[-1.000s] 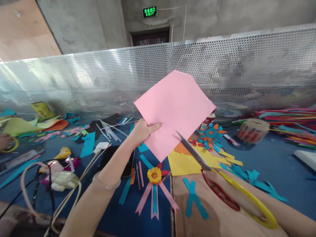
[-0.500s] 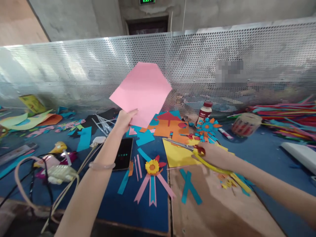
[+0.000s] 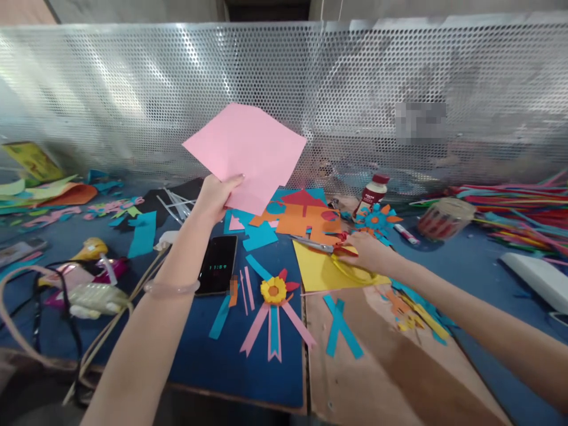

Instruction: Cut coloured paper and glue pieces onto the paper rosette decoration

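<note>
My left hand [image 3: 218,198] pinches the lower edge of a large pink paper sheet [image 3: 251,148], raised above the table before the mesh panel. In my right hand [image 3: 368,251] are scissors [image 3: 317,245] with red handles, blades pointing left over yellow paper [image 3: 313,269]. A curved yellow strip [image 3: 348,272] hangs under that hand; whether it is gripped I cannot tell. Between my arms lies a paper rosette with a yellow flower [image 3: 274,290] and pink and blue tails [image 3: 275,337]. Crossed blue strips [image 3: 339,328] rest to its right on the brown board.
A phone [image 3: 218,266] lies beside my left forearm, with cables [image 3: 146,290] further left. Orange paper cutouts [image 3: 306,220], a small bottle [image 3: 373,192], a blue paper flower [image 3: 376,219] and a round tub [image 3: 446,219] stand toward the back. A perforated metal panel [image 3: 355,77] closes the far side.
The view has tipped downward. The pink sheet has tilted and shifted slightly left with my left hand. My right hand and the scissors have moved slightly left and up in view.
</note>
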Motion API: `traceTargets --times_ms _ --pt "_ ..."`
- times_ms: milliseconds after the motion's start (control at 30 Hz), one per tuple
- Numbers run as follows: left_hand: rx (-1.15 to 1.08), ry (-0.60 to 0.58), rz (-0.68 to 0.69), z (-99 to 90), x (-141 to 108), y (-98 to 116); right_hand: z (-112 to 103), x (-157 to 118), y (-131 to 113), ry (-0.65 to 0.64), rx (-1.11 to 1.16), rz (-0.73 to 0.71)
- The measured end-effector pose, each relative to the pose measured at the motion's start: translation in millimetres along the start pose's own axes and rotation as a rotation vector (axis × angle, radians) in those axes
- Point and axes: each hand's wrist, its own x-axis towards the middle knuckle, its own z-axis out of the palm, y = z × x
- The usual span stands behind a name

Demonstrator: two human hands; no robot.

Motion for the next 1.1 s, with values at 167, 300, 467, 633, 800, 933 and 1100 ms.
traceTargets --times_ms 167,300,467,633,800,933,1100 --pt "0.039 -0.018 0.018 -1.2 2 -1 -4 -32 -68 0.26 0.193 -0.289" --pt "0.051 -0.04 0.049 -2.7 3 -1 2 -52 -118 0.175 0.078 -0.411" --pt "0.023 -0.043 0.042 -3.4 3 2 6 -51 -130 0.169 -0.102 -0.424" --pt "-0.021 -0.025 0.026 -4.1 2 6 12 -48 -127 0.127 -0.085 -0.403" --pt "-0.034 -0.035 0.031 -7.1 3 14 -17 -40 -138 0.077 0.645 -0.035" --pt "-0.053 -0.028 0.043 -10.8 6 20 -53 -19 -172 -0.265 1.379 0.316" --pt "-0.082 -0.037 0.063 -13.7 7 22 -45 17 -215 -0.635 1.636 0.422"
